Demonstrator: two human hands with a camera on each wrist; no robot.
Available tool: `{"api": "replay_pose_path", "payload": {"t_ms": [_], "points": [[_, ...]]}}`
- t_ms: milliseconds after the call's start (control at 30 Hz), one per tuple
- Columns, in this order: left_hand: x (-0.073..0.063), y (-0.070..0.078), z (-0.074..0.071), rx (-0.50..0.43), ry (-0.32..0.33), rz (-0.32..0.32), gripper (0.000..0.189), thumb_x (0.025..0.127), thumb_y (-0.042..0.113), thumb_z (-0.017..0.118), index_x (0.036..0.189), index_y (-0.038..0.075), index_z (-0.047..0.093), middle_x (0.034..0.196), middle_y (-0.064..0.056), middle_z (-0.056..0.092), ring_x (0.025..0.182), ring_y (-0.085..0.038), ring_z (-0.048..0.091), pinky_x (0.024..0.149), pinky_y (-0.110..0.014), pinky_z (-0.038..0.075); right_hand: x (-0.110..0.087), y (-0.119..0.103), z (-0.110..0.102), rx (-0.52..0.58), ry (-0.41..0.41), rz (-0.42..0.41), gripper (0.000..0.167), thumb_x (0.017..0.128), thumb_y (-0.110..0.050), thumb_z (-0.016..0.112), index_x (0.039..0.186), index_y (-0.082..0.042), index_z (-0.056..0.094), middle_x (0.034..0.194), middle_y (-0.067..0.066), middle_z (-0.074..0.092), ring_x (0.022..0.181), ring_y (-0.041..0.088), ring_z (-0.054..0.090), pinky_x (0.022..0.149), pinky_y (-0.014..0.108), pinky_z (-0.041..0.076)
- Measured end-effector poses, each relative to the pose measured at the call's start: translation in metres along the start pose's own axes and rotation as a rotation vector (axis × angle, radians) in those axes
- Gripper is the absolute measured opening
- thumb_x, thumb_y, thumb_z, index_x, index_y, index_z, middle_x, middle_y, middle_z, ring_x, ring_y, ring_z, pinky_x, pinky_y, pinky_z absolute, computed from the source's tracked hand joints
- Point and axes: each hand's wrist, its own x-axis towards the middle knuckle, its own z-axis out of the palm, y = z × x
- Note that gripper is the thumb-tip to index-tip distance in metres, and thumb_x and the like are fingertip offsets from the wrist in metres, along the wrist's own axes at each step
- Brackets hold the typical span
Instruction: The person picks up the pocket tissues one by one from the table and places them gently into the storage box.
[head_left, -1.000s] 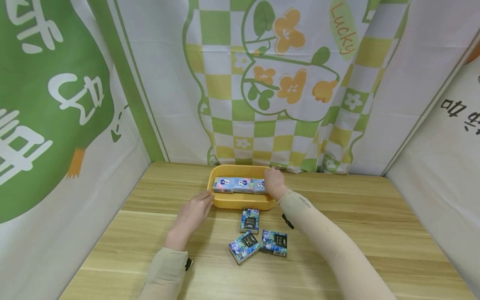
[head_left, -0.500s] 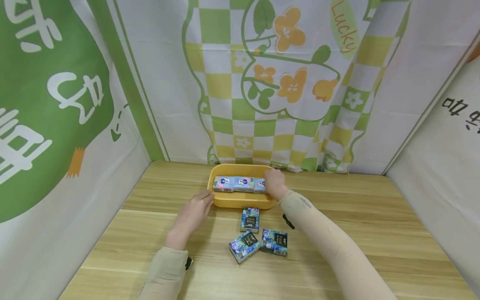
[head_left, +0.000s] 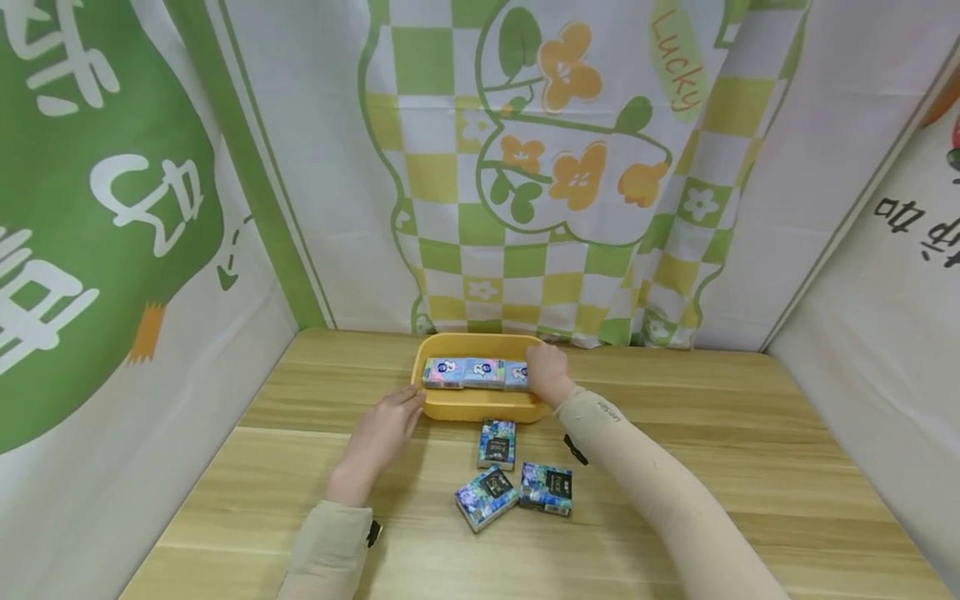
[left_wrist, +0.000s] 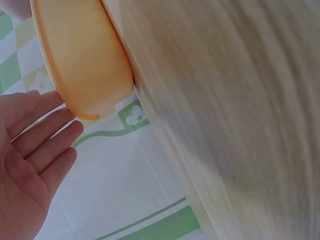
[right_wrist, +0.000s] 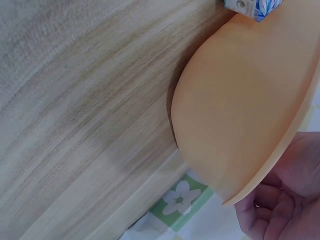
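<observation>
A yellow plastic basket (head_left: 480,412) stands near the table's back edge. Inside it, a row of pale blue and pink tissue packs (head_left: 484,372) lies flat, the right one partly hidden. My left hand (head_left: 382,429) is at the basket's left end; its straight fingers (left_wrist: 57,142) touch the rim in the left wrist view. My right hand (head_left: 549,373) lies over the right end. Its curled fingers (right_wrist: 265,207) grip the rim, seen in the right wrist view; the thumb is hidden. Three dark blue floral tissue packs (head_left: 486,498) lie in front of the basket.
The wooden table (head_left: 697,425) runs out to both sides. A green and white checked cloth (head_left: 525,258) hangs directly behind the basket. Printed cloth walls (head_left: 90,208) close off the left and right.
The head view has shifted slightly. Both hands, the basket and the packs keep their places.
</observation>
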Motion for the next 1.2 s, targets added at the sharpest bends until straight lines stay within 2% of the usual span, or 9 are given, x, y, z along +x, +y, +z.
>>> {"api": "replay_pose_path", "payload": {"t_ms": [633, 933, 1067, 1200], "points": [[-0.003, 0.001, -0.001, -0.007, -0.014, -0.013, 0.029, 0.092, 0.012, 0.061, 0.118, 0.002, 0.065, 0.126, -0.017, 0.061, 0.115, -0.035, 0.059, 0.100, -0.048, 0.049, -0.003, -0.001, 0.003, -0.001, 0.003, -0.008, 0.009, 0.087, -0.007, 0.061, 0.084, -0.004, 0.068, 0.086, 0.015, 0.069, 0.077, 0.031, 0.067, 0.056, 0.040, 0.059], [-0.003, 0.000, 0.001, -0.008, -0.013, -0.008, 0.028, 0.092, 0.012, 0.061, 0.118, 0.002, 0.065, 0.127, -0.017, 0.061, 0.114, -0.035, 0.059, 0.100, -0.048, 0.049, -0.004, 0.001, -0.002, 0.021, -0.035, -0.017, 0.009, 0.088, -0.006, 0.059, 0.084, -0.001, 0.066, 0.086, 0.016, 0.068, 0.077, 0.031, 0.067, 0.055, 0.038, 0.060], [-0.002, -0.001, 0.002, -0.013, -0.005, -0.004, 0.028, 0.092, 0.012, 0.061, 0.118, 0.002, 0.065, 0.127, -0.018, 0.061, 0.114, -0.035, 0.060, 0.099, -0.049, 0.049, -0.002, 0.004, -0.006, 0.061, -0.032, -0.019, 0.005, 0.086, -0.005, 0.061, 0.083, -0.001, 0.063, 0.084, 0.017, 0.066, 0.073, 0.028, 0.066, 0.053, 0.035, 0.058], [0.000, -0.001, 0.001, -0.019, -0.005, -0.002, 0.028, 0.092, 0.012, 0.061, 0.118, 0.002, 0.065, 0.127, -0.018, 0.061, 0.114, -0.036, 0.060, 0.100, -0.049, 0.049, -0.001, 0.008, -0.012, 0.096, -0.031, -0.022, 0.010, 0.085, -0.003, 0.059, 0.075, -0.003, 0.059, 0.079, 0.015, 0.063, 0.063, 0.021, 0.059, 0.047, 0.030, 0.052]]}}
